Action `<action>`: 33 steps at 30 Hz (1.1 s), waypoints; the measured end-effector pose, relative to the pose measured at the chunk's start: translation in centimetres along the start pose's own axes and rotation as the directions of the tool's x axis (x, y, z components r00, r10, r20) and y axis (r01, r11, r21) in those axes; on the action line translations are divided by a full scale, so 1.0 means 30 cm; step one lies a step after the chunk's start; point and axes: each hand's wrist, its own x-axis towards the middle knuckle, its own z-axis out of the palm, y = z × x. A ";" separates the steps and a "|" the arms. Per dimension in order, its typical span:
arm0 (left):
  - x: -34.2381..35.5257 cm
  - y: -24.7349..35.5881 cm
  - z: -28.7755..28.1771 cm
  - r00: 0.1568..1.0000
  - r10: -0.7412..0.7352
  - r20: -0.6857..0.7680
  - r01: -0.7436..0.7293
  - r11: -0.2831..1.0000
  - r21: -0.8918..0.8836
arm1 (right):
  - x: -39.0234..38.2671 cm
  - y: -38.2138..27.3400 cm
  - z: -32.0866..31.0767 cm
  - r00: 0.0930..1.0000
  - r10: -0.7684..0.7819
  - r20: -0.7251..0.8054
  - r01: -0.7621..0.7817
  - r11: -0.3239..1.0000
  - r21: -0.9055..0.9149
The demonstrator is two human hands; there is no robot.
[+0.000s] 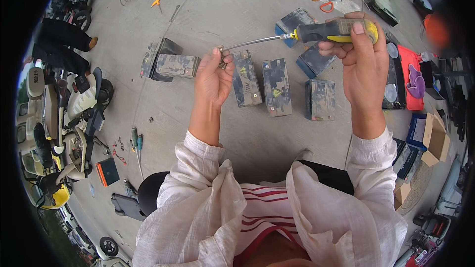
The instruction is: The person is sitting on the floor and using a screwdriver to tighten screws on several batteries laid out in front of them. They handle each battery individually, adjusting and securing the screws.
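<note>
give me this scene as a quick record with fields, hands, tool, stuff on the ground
left hand: pinches a small metal part at the screwdriver's tip
right hand: grips the handle
screwdriver: yellow and black handle, metal shaft pointing to the person's left
ground: grey concrete
batteries: several dusty dark blocks below the hands
scissors: orange-handled, far side
small screwdrivers: lying at left

The person wore a loose, crinkled off-white open overshirt [208, 207] with long sleeves ending above bare wrists; beneath it showed a red-and-white striped top [264, 202]; dark trousers [326, 175] covered the legs.
</note>
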 end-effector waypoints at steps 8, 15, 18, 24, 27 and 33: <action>0.009 -0.093 -0.176 0.955 -0.291 -0.056 0.200 0.495 0.846 | -0.061 0.021 0.065 0.932 0.035 0.360 0.140 0.882 -0.450; -0.002 -0.136 -0.276 0.901 -0.433 -0.029 0.177 0.306 0.935 | -0.087 0.105 0.127 0.798 -0.042 0.601 0.436 0.728 -0.528; 0.001 -0.134 -0.310 0.899 -0.438 0.003 0.097 0.206 0.974 | -0.102 0.106 0.153 0.784 0.056 0.619 0.389 0.733 -0.558; 0.001 -0.163 -0.368 0.885 -0.464 0.043 0.108 0.294 0.950 | -0.111 0.131 0.177 0.740 0.035 0.672 0.469 0.689 -0.552; -0.001 -0.158 -0.363 0.877 -0.479 0.041 0.105 0.274 0.956 | -0.115 0.130 0.185 0.731 0.063 0.679 0.465 0.682 -0.564; 0.007 -0.161 -0.375 0.868 -0.494 0.056 0.099 0.283 0.954 | -0.119 0.130 0.196 0.687 0.044 0.725 0.519 0.669 -0.532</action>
